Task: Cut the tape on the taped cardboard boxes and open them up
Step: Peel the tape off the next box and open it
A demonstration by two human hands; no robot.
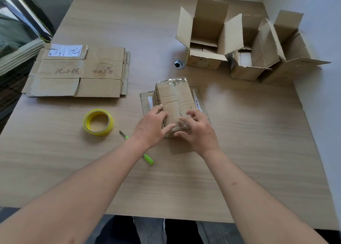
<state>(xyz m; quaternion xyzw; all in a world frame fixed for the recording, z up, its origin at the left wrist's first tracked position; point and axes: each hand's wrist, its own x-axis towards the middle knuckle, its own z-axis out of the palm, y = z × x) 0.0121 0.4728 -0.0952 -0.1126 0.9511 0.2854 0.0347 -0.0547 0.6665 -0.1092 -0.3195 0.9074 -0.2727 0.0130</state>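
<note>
A small taped cardboard box (173, 103) lay near the centre of the wooden table (239, 151), resting on a flattened cardboard sheet (145, 101), its long axis running from 6 to 12 o'clock and clear tape along its top seam and over both ends; the left hand (153, 127) held the box's near left edge with curled fingers and the thumb across the near end; the right hand (195, 131) had its fingertips (181, 119) bent onto the taped near end, seemingly pressing or picking at the film, though whether they pinched a loose edge could not be told. The green utility knife (136, 148) lay untouched on the table at 7 o'clock from the box, partly hidden by the left forearm, with a yellow tape roll (97, 123) at 9 o'clock; three opened boxes (239, 46) stood at 1 o'clock and a stack of flattened cartons (79, 72) at 10 o'clock. The step would probably go best with the left hand steadying the box clear of the seam, the right taking the knife, and a shallow blade drawn along the seam away from the fingers.
</note>
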